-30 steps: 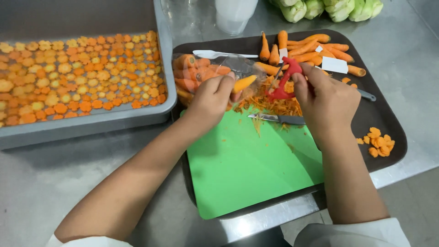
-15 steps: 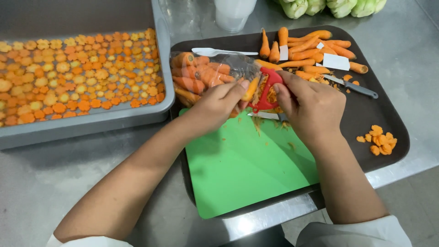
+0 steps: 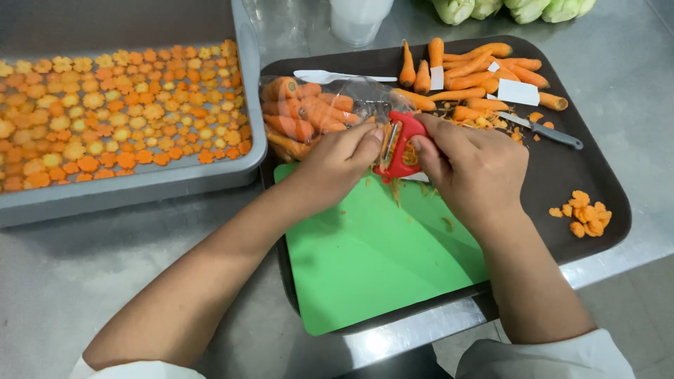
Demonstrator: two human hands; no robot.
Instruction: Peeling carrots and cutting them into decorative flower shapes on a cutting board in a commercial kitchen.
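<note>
red peeler point(image 3: 399, 149): gripped by right hand point(image 3: 472, 165) above far edge of green cutting board point(image 3: 372, 256), shifted left since a second ago. left hand point(image 3: 338, 163): fingers pinched at the peeler's blade; carrot piece seen earlier now hidden. bag of carrots point(image 3: 309, 116): just beyond board. knife point(image 3: 544, 130): far right of board.

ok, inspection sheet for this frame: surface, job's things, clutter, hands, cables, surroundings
Surface: steel table; dark tray bearing a green cutting mat.
Job's things: red peeler; the carrot worked on is hidden by the hands; bagged carrots; loose carrots.
Clutter: knife, white utensil, cut slices.
Hands: left hand and right hand both at the peeler.
Cables: nothing seen.
Surroundings: grey bin of flower-shaped slices, greens, white container.
</note>
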